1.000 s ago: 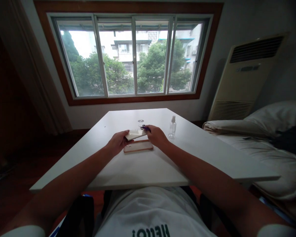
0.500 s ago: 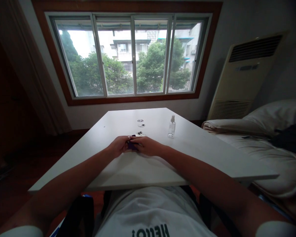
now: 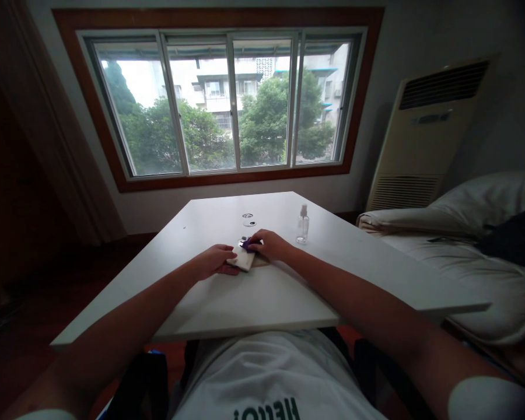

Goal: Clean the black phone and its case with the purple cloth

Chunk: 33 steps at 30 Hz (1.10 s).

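A flat pale phone-like slab [image 3: 243, 260] lies on the white table [image 3: 266, 291] between my hands. My left hand [image 3: 214, 261] rests on its near-left end, fingers pressing it down. My right hand [image 3: 269, 245] sits at its far-right end and pinches a small purple tool [image 3: 247, 244] against the slab's top edge. A second slab seen earlier is hidden under the hands.
A small clear spray bottle [image 3: 303, 224] stands right of my right hand. Two small round bits [image 3: 248, 220] lie farther back on the table. A bed with pillows [image 3: 472, 221] is at the right, a floor air conditioner [image 3: 424, 134] behind it, a window [image 3: 227, 105] ahead.
A second ago I held the pale slab lifted over another one. My hands then came together low on the table, and now the slab lies flat with the purple tool at its edge.
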{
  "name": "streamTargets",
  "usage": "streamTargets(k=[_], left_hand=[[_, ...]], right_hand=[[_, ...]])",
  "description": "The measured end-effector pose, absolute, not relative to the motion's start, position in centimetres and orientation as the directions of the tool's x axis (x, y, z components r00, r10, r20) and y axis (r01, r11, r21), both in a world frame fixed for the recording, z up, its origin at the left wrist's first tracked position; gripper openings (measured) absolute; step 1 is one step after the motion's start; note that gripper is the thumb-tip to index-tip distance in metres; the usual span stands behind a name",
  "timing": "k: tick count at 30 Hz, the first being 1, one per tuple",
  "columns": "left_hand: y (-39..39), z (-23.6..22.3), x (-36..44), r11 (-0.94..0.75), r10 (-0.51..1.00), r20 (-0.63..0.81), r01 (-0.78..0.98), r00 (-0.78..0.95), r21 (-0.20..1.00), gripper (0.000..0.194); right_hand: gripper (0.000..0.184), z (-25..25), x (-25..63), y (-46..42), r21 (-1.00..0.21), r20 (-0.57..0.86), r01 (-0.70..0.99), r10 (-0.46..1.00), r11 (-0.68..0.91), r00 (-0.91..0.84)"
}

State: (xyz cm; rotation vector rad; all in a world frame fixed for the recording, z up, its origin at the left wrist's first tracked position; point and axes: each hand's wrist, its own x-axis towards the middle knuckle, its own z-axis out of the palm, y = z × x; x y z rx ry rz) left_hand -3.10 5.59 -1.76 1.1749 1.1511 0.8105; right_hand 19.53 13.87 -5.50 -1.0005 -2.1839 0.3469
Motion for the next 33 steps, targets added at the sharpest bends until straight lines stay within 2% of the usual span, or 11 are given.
streamTargets(k=[3,6,8,10,12,14,18,22,24,28,33], left_hand=[[5.3,-1.4,-3.3,0.152,0.946,-0.209,0.229,0.248,0.962,0.054],[4.9,-1.1,-3.5,0.015,0.951,-0.155,0.46,0.268,0.888,0.062],[4.6,-0.9,-3.6,-0.106,0.951,-0.109,0.639,0.288,0.762,0.064],[4.4,-0.8,-3.7,-0.247,0.945,-0.037,0.782,0.325,0.572,0.064],[4.2,-0.6,-3.8,-0.344,0.932,0.028,0.854,0.363,0.391,0.064],[4.1,-0.4,-3.8,-0.375,0.925,0.049,0.88,0.378,0.292,0.065],[4.3,0.0,-4.4,-0.389,0.916,0.006,0.882,0.402,0.267,0.074],[5.4,-0.4,-5.6,-0.502,0.86,0.043,0.829,0.508,0.246,0.084],[6.1,-1.0,-6.2,-0.532,0.844,0.066,0.815,0.532,0.229,0.093],[7.1,-2.2,-6.7,-0.517,0.846,0.008,0.819,0.533,0.249,0.108],[7.4,-2.6,-6.7,-0.523,0.83,-0.028,0.794,0.557,0.31,0.107]], right_hand=[[0.015,-5.6,19.1,13.6,-0.483,0.475,0.546,0.729,0.685,-0.494],[0.019,-5.5,18.9,13.2,-0.473,0.48,0.543,0.72,0.694,-0.501],[0.022,-5.3,18.9,13.0,-0.477,0.478,0.547,0.725,0.688,-0.495],[0.023,-5.2,18.9,12.9,-0.481,0.473,0.547,0.728,0.685,-0.496],[0.024,-5.2,18.9,12.7,-0.485,0.471,0.542,0.727,0.687,-0.5],[0.023,-5.2,18.8,12.7,-0.489,0.477,0.535,0.725,0.689,-0.497],[0.022,-5.3,18.6,12.6,-0.505,0.484,0.544,0.742,0.669,-0.464],[0.042,-5.4,18.8,12.9,-0.511,0.474,0.622,0.798,0.593,-0.371],[0.043,-5.4,18.8,12.9,-0.508,0.454,0.643,0.813,0.573,-0.365],[0.027,-5.3,18.4,11.7,-0.492,0.417,0.59,0.768,0.641,-0.487],[0.028,-4.7,17.2,8.2,-0.511,0.407,0.403,0.627,0.759,-0.664]])
